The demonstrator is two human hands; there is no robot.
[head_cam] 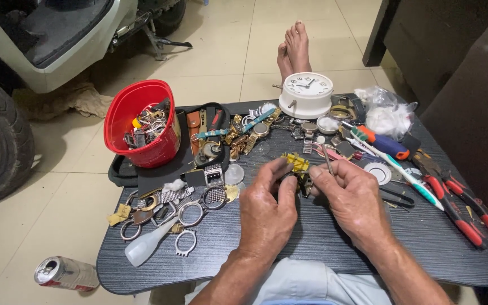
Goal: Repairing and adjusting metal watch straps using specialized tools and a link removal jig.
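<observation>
My left hand (266, 206) pinches a small dark watch part with a gold-coloured bracelet (296, 162) sticking up from it, over the middle of a dark wood-grain table (323, 248). My right hand (348, 197) is closed on thin metal tweezers (327, 158), whose tip meets the watch part between the two hands. The part itself is mostly hidden by my fingers.
A red bucket (142, 121) of watch parts sits on a black tray at the left. A white alarm clock (306, 93), loose watches, rings, a white squeeze bottle (148, 245), screwdrivers, red-handled pliers (464, 209) and plastic bags crowd the table. A can (66, 274) and scooter are on the floor.
</observation>
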